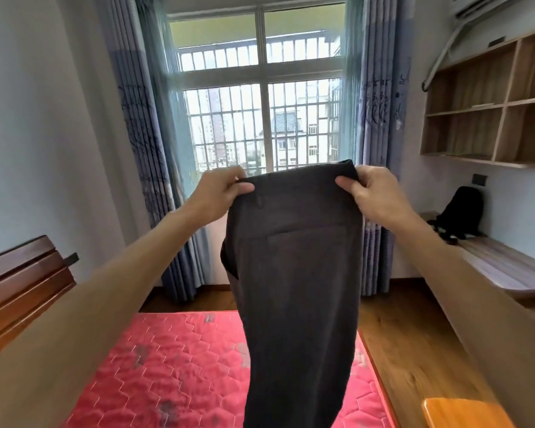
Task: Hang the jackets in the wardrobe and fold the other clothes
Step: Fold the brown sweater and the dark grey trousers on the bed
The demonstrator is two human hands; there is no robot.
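Note:
A pair of dark grey trousers [294,273] hangs upright in mid-air in front of me, waistband on top, a back pocket facing me. My left hand [221,188] pinches the left end of the waistband. My right hand [372,193] pinches the right end. The legs hang down over the red quilted mattress [167,366] and run out of the bottom of the frame. No jacket or wardrobe is in view.
A wooden headboard [22,285] stands at the left. A long wooden desk [507,267] with a black backpack [459,214] runs along the right wall under open shelves [488,106]. An orange chair [464,412] sits bottom right. Window and blue curtains [142,143] lie ahead.

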